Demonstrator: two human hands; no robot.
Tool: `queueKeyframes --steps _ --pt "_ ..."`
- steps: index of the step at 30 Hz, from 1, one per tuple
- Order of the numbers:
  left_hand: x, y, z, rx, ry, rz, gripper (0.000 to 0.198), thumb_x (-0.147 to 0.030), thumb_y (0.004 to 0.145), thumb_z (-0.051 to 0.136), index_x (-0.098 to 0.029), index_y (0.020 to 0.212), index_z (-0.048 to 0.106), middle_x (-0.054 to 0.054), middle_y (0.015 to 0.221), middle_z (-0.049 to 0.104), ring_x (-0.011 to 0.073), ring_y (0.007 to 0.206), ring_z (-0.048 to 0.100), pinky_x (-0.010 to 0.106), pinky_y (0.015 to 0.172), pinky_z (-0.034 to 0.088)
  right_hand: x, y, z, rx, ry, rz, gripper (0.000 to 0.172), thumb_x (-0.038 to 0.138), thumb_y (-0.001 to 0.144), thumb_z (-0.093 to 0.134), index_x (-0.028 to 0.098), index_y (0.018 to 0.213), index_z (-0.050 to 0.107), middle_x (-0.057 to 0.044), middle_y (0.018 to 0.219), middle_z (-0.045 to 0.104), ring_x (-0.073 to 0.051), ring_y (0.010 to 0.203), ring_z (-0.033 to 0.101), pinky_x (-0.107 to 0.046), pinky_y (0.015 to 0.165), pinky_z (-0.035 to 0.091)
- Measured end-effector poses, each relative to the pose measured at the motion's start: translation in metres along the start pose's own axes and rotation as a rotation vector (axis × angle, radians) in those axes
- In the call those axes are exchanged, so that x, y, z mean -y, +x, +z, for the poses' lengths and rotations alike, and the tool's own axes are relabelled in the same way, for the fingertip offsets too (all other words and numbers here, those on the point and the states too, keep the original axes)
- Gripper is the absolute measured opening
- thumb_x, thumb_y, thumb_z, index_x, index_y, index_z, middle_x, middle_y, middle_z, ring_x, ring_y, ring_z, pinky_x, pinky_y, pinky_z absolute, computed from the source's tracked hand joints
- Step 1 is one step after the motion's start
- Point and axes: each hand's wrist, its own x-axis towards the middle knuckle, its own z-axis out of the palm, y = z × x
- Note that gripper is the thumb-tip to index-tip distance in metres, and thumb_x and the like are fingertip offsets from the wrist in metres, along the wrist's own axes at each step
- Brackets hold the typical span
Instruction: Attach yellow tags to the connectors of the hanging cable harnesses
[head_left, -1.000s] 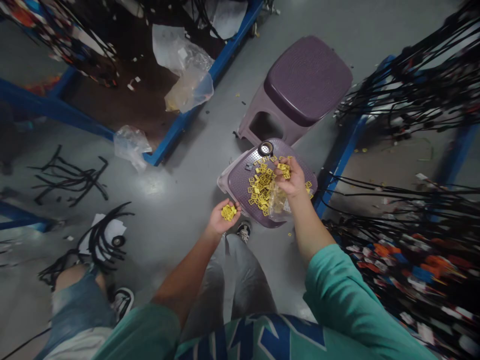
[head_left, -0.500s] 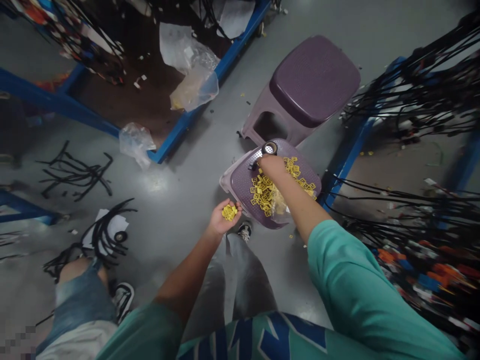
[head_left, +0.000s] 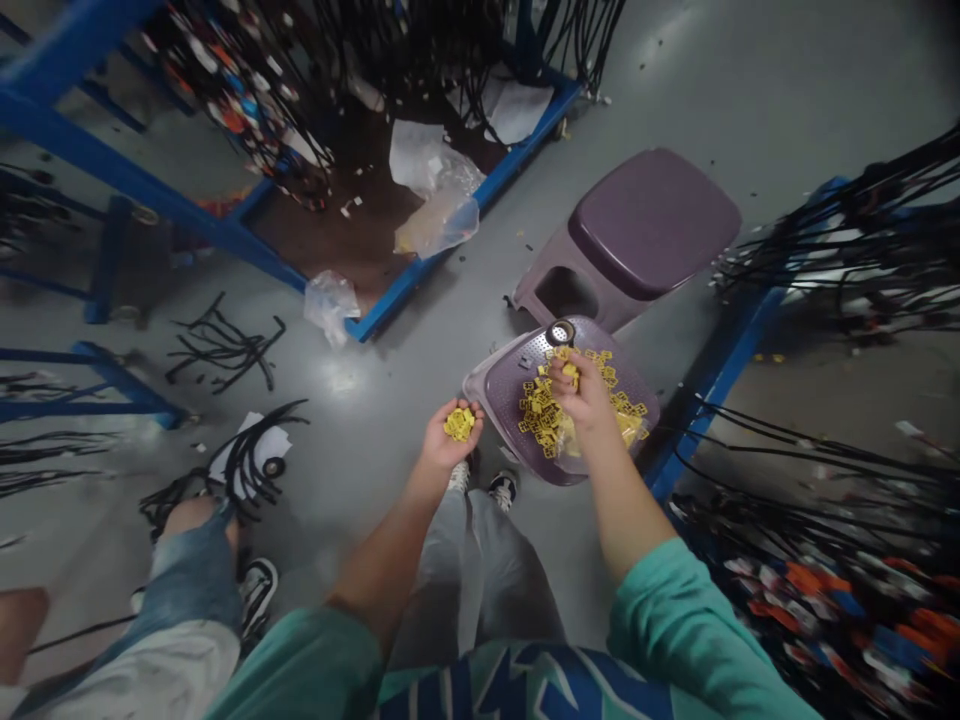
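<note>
My left hand (head_left: 448, 436) is cupped palm up and holds a small heap of yellow plastic clips (head_left: 459, 423) beside a purple stool (head_left: 504, 378). A pile of the same yellow clips (head_left: 541, 412) lies spread on that stool's seat, partly on a clear plastic bag. My right hand (head_left: 583, 392) hovers over the pile with its fingers pinched on a few yellow clips. A roll of black tape (head_left: 560, 332) sits at the far edge of the seat.
A second purple stool (head_left: 654, 220) stands behind the first. Blue-framed racks (head_left: 420, 285) hung with black cable harnesses stand left, behind and right. Loose black cables (head_left: 223, 345) and plastic bags (head_left: 330, 300) lie on the grey floor. Another person's leg in torn jeans (head_left: 191, 590) is at lower left.
My right hand reached to the far side of the stool near the tape, then came back over the pile with clips pinched in it. The camera tilted up; my left hand stayed cupped.
</note>
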Motion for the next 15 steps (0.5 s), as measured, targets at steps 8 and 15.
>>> queueKeyframes --steps 8,15 --pt "-0.001 -0.018 0.039 0.057 -0.014 0.056 0.045 -0.024 0.092 0.028 -0.012 0.059 0.055 0.006 0.063 0.057 0.0104 0.053 0.055 0.018 0.042 0.049 -0.019 -0.053 0.020 0.137 0.256 0.182 0.025 0.032 0.066 0.065 0.021 0.082 0.049 0.003 0.069 0.054 -0.004 0.045 0.040 -0.008 0.031 0.025" --pt "-0.043 0.018 0.074 0.079 -0.049 0.104 0.037 -0.020 0.089 0.035 -0.011 0.057 0.050 0.005 0.059 0.052 0.0067 0.051 0.050 0.007 0.034 0.035 -0.029 -0.072 0.018 0.159 0.382 0.249 0.023 0.027 0.066 0.071 0.021 0.078 0.053 0.003 0.068 0.053 -0.002 0.042 0.036 -0.006 0.029 0.024"
